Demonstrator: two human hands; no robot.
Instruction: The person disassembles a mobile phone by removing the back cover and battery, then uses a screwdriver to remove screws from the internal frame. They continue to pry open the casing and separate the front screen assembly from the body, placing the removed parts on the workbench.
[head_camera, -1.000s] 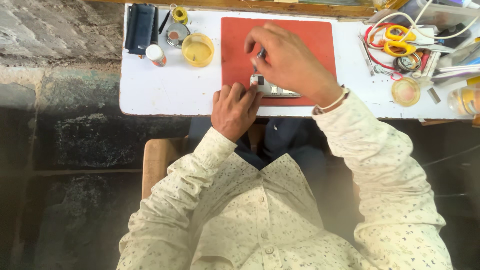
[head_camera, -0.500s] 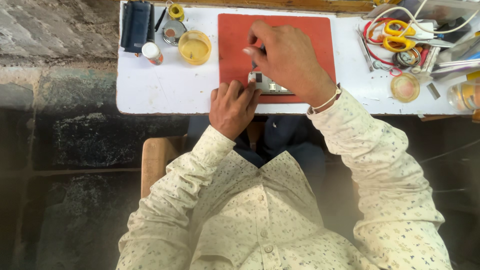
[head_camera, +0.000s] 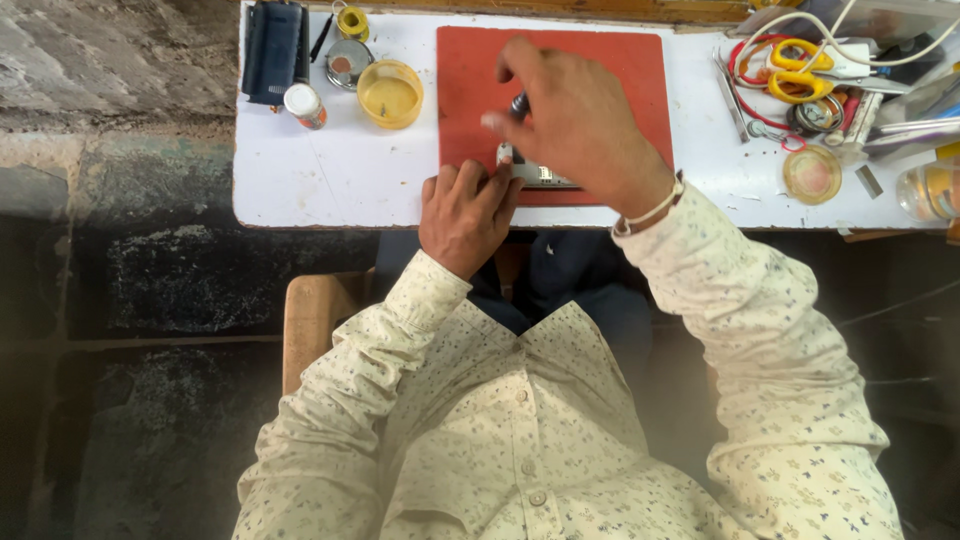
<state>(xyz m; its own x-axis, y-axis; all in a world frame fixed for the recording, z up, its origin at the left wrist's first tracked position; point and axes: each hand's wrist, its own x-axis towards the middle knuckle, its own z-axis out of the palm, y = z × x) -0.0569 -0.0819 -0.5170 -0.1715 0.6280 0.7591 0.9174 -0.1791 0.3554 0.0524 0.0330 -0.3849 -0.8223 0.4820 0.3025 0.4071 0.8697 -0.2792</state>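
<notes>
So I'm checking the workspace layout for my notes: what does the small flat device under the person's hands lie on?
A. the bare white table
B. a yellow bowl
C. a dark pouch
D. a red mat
D: the small flat device lies at the near edge of the red mat, with the left hand pressing beside it and the right hand over it holding a dark tool.

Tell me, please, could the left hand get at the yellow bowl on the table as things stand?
Probably yes. The left hand rests at the table's near edge, steadying the small device, and only bare white tabletop lies between it and the yellow bowl. It would have to let go first.
</notes>
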